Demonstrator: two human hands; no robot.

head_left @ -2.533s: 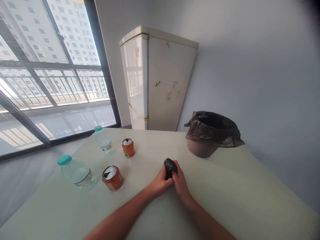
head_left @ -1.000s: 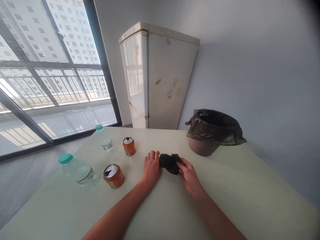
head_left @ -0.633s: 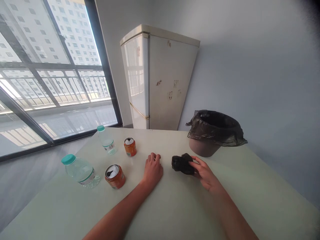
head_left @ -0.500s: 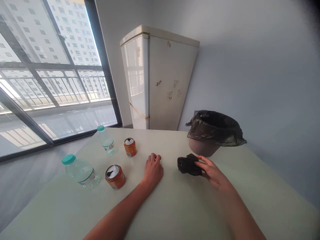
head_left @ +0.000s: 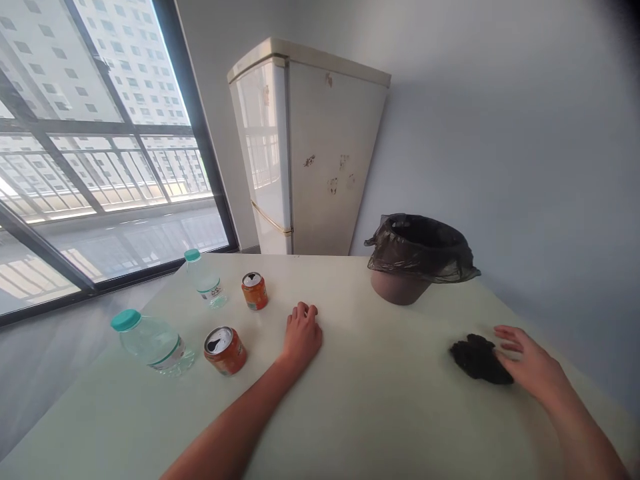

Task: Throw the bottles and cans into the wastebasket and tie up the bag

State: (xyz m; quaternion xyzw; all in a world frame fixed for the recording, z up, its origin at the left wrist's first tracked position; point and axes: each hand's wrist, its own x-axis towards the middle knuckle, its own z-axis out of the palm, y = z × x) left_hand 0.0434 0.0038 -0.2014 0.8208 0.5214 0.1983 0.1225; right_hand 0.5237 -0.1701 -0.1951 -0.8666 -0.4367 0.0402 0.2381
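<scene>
The black bag (head_left: 479, 360) has gone from the middle of the tabletop (head_left: 380, 400) over to its right side since half a second ago, and the right hand (head_left: 504, 348) has travelled with it. The bag now lies crumpled on the tabletop, to the right of the bin (head_left: 400, 287) and nearer the person. The right hand is loosened, fingers spread, just beside the bag's right edge; whether the thumb touches it I cannot tell. The left hand (head_left: 303, 337) has stayed put, palm down on the tabletop with relaxed, bent fingers, gripping nothing. To its left, two orange cans stand upright, the nearer can (head_left: 227, 357) and the farther can (head_left: 256, 295); beyond them are the nearer bottle (head_left: 153, 343) and the farther bottle (head_left: 205, 280), both with green caps. A dark liner (head_left: 420, 257) covers the bin's rim.
</scene>
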